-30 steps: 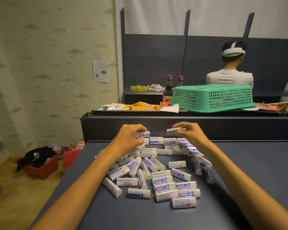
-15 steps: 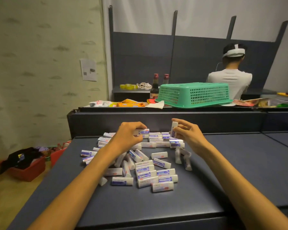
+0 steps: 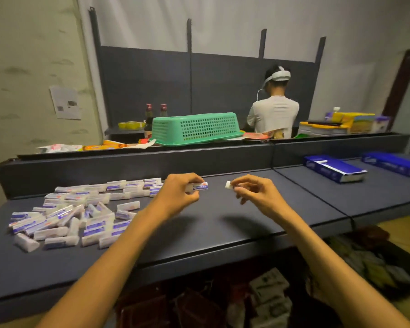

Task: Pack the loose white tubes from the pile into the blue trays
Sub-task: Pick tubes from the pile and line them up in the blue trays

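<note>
Two blue trays (image 3: 334, 168) upper right, pile (image 3: 76, 214) of white tubes left – dozens. Left hand (image 3: 179, 195) pinches one tube (image 3: 199, 186); right hand (image 3: 256, 194) pinches another (image 3: 228, 184) – white, blue-labelled.

Two bare forearms entering from the lower edge, no sleeves in view, left hand (image 3: 179, 195) and right hand (image 3: 256, 195) ungloved, wrists and fingers plain without watch, ring or band, short nails, remainder of body out of frame
</note>
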`<state>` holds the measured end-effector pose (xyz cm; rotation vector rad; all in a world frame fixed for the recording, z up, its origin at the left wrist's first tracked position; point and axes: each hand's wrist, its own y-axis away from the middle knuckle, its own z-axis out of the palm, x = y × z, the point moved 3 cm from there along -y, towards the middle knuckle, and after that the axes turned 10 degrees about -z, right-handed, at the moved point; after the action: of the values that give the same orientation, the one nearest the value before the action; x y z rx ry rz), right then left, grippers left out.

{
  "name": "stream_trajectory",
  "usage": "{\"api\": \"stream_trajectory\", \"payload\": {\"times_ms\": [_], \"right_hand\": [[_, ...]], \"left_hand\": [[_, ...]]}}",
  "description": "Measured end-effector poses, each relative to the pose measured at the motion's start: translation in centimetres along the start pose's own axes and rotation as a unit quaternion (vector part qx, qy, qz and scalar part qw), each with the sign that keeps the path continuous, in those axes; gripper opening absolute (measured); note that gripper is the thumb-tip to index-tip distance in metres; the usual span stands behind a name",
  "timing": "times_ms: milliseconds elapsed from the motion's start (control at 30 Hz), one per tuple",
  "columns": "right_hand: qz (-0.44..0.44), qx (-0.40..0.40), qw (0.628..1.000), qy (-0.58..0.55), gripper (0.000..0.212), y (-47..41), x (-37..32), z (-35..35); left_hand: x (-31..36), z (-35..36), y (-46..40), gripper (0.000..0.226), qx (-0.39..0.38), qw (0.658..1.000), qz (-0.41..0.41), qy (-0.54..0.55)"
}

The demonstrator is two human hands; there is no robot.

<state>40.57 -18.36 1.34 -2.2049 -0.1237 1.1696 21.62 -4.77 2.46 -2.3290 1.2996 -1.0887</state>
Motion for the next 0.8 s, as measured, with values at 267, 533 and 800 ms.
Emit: {"api": "stream_trajectory", "payload": {"times_ms": [267,533,800], "right_hand": [[0.051,0.011,0.996,0.079,0.026,7.7,2.3,-12.9],[0.052,0.045,0.973,0.221,0.028,11.4,6.1,-24.1],[0.036,0.046,0.953,0.297,0.028,10.8,12.3,-34.0]], "left_hand": [[11.3,9.7,-1.9,0.032,-0.043,0.997,0.058,0.039],[19.1,19.0,-6.3,0.033,-0.077,0.991,0.096,0.057],[23.9,28.2,-13.2,0.033,-0.076,0.988,0.121,0.065]]}}
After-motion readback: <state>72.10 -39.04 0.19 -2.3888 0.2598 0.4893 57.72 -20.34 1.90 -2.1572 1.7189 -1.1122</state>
